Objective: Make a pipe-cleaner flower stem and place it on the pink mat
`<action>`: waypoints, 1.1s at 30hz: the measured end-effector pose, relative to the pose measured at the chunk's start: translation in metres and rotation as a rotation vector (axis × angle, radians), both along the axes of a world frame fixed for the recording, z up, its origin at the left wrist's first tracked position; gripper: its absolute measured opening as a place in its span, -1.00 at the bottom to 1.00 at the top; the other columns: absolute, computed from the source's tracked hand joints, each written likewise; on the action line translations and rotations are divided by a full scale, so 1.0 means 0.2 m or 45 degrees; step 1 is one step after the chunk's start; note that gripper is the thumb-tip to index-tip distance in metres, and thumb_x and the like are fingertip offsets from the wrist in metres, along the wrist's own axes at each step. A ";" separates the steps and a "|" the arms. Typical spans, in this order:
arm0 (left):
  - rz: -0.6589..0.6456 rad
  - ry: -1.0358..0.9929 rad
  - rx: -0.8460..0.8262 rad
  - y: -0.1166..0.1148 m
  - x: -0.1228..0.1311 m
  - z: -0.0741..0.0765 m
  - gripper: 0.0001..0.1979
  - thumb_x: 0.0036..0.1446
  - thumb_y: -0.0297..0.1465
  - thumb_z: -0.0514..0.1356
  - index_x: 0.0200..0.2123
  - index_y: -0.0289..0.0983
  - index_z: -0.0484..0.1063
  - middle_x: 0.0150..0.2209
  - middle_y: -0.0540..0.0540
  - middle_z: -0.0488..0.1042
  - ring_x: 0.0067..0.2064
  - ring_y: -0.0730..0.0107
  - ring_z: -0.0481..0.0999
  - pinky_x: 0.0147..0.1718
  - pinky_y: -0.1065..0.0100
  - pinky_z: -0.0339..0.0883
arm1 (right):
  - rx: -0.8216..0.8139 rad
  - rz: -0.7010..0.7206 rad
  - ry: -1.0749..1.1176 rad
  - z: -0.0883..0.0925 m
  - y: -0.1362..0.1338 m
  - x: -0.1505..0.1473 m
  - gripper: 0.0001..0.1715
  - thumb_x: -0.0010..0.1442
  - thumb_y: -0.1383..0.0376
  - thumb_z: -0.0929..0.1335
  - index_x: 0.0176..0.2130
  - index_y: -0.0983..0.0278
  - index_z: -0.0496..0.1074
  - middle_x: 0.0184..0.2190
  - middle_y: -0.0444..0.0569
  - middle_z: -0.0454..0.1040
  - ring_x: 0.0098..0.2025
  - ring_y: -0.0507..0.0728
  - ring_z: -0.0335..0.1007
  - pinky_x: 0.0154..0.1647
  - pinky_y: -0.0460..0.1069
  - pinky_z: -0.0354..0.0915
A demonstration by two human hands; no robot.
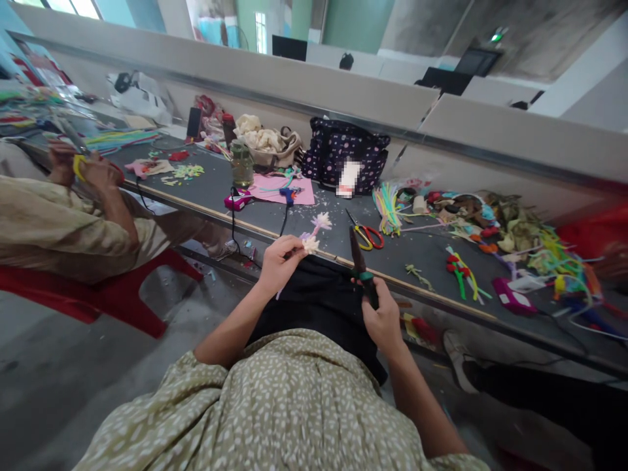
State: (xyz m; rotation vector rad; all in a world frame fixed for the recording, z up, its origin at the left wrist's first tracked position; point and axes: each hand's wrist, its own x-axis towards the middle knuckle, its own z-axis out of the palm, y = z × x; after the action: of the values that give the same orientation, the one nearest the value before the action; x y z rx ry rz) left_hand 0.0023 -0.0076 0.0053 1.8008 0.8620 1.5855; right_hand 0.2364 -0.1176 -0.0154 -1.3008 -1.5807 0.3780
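Note:
My left hand (280,263) is closed, pinching a small sprig of fuzzy flowers (320,223) in white and pale purple above my lap. A thin purple stem end shows below that hand. In my right hand (385,317) is a pair of scissors (358,254) with dark blades and dark green handles, pointing up and away from me. The blades look together and stand apart from the flowers. Just beyond them on the table, a second pair of scissors (370,237) lies with red and yellow handles.
On the dark table (333,219) are a blue glue gun (289,195), a pink sheet (309,190), a jar (242,163), a patterned bag (326,154) and bundled pipe cleaners (387,209). A co-worker (59,222) sits at left on a red chair (125,294). Craft scraps cover the right side.

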 end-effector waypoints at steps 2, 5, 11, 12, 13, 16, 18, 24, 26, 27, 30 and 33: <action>-0.101 -0.186 -0.161 0.01 0.01 -0.01 -0.86 0.09 -0.30 0.35 -0.41 -0.26 0.55 -0.39 -0.02 0.49 -0.35 0.42 0.44 -0.39 0.41 0.30 | -0.195 0.044 0.473 -0.01 0.01 -0.04 -0.71 0.15 0.38 0.35 -0.09 0.20 0.42 -0.01 0.06 0.58 -0.03 0.24 0.54 -0.03 0.15 0.46; -0.257 -0.483 -0.379 0.02 0.03 -0.02 -0.73 -0.02 -0.20 0.43 -0.38 -0.28 0.57 -0.38 -0.03 0.53 -0.35 0.40 0.50 -0.34 0.39 0.40 | -0.318 0.161 0.946 -0.02 0.05 -0.11 -0.74 0.09 0.35 0.42 -0.16 0.20 0.40 -0.03 0.04 0.59 -0.08 0.19 0.55 -0.16 0.06 0.46; -0.483 -0.805 -0.608 0.00 0.08 -0.01 -0.63 -0.18 -0.18 0.52 -0.39 -0.30 0.56 -0.38 -0.06 0.57 -0.37 0.41 0.57 -0.38 0.42 0.51 | -0.332 0.236 1.117 -0.08 0.15 -0.24 -0.62 0.05 0.28 0.51 -0.15 0.20 0.36 -0.05 0.04 0.59 -0.06 0.21 0.57 -0.11 0.07 0.44; -0.516 -0.835 -0.631 0.00 0.09 -0.01 -0.63 -0.19 -0.18 0.53 -0.40 -0.30 0.56 -0.39 -0.06 0.57 -0.37 0.42 0.57 -0.39 0.43 0.51 | -0.325 0.252 1.122 -0.09 0.16 -0.26 -0.61 0.04 0.27 0.52 -0.17 0.20 0.35 -0.05 0.04 0.59 -0.06 0.21 0.57 -0.08 0.08 0.44; -0.543 -0.859 -0.647 -0.01 0.09 -0.01 -0.63 -0.19 -0.19 0.53 -0.41 -0.30 0.55 -0.39 -0.06 0.57 -0.37 0.43 0.58 -0.39 0.44 0.52 | -0.318 0.263 1.124 -0.11 0.17 -0.28 -0.61 0.04 0.27 0.52 -0.18 0.19 0.34 -0.05 0.02 0.59 -0.06 0.21 0.58 -0.06 0.09 0.43; -0.593 -0.884 -0.672 -0.02 0.10 0.00 -0.65 -0.17 -0.21 0.53 -0.42 -0.31 0.54 -0.38 -0.06 0.57 -0.38 0.46 0.58 -0.38 0.46 0.52 | -0.312 0.258 1.114 -0.13 0.20 -0.33 -0.59 0.00 0.26 0.54 -0.20 0.18 0.35 -0.10 -0.05 0.59 -0.11 0.16 0.57 -0.07 0.06 0.44; -0.603 -0.876 -0.686 -0.02 0.10 -0.01 -0.64 -0.18 -0.22 0.53 -0.41 -0.31 0.55 -0.38 -0.07 0.57 -0.38 0.46 0.57 -0.38 0.46 0.52 | -0.305 0.236 1.111 -0.13 0.20 -0.34 -0.59 -0.02 0.25 0.55 -0.21 0.18 0.37 -0.16 -0.09 0.58 -0.12 0.14 0.54 -0.09 0.02 0.43; -0.624 -0.870 -0.687 -0.02 0.11 -0.02 -0.65 -0.18 -0.23 0.53 -0.40 -0.32 0.56 -0.36 -0.08 0.58 -0.37 0.47 0.57 -0.37 0.48 0.51 | -0.297 0.270 1.175 -0.12 0.20 -0.36 -0.57 -0.07 0.28 0.58 -0.22 0.19 0.40 -0.24 -0.15 0.52 -0.16 0.09 0.47 -0.08 0.00 0.41; -0.634 -0.873 -0.675 -0.02 0.11 -0.02 -0.66 -0.17 -0.24 0.53 -0.40 -0.32 0.56 -0.35 -0.07 0.58 -0.36 0.47 0.57 -0.35 0.47 0.51 | -0.299 0.281 1.193 -0.13 0.20 -0.36 -0.55 -0.07 0.29 0.58 -0.21 0.19 0.39 -0.24 -0.15 0.51 -0.20 0.07 0.46 -0.09 0.00 0.41; -0.637 -0.868 -0.670 -0.03 0.11 -0.02 -0.67 -0.17 -0.25 0.53 -0.40 -0.32 0.56 -0.34 -0.07 0.58 -0.36 0.47 0.57 -0.34 0.47 0.52 | -0.295 0.274 1.191 -0.13 0.19 -0.37 -0.55 -0.07 0.29 0.58 -0.21 0.20 0.39 -0.25 -0.15 0.50 -0.22 0.07 0.45 -0.11 0.00 0.41; -0.632 -0.821 -0.668 -0.03 0.11 -0.03 -0.70 -0.15 -0.29 0.52 -0.38 -0.32 0.58 -0.32 -0.09 0.58 -0.33 0.44 0.58 -0.32 0.45 0.52 | -0.278 0.227 1.139 -0.15 0.19 -0.36 -0.55 -0.07 0.26 0.58 -0.22 0.20 0.38 -0.30 -0.16 0.47 -0.24 0.09 0.44 -0.15 0.01 0.41; -0.610 -0.808 -0.684 -0.01 0.10 -0.05 -0.69 -0.14 -0.32 0.51 -0.32 -0.31 0.59 -0.30 -0.10 0.60 -0.34 0.42 0.59 -0.32 0.43 0.53 | -0.267 0.215 1.080 -0.17 0.19 -0.35 -0.55 -0.06 0.23 0.57 -0.21 0.20 0.37 -0.29 -0.13 0.49 -0.23 0.11 0.44 -0.11 0.05 0.41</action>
State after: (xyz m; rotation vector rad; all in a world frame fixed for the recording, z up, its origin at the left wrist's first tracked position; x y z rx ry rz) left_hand 0.0222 -0.0102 -0.0038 0.9399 0.4413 1.3147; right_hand 0.1658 -0.0793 -0.0491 -0.9518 -0.9335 1.0653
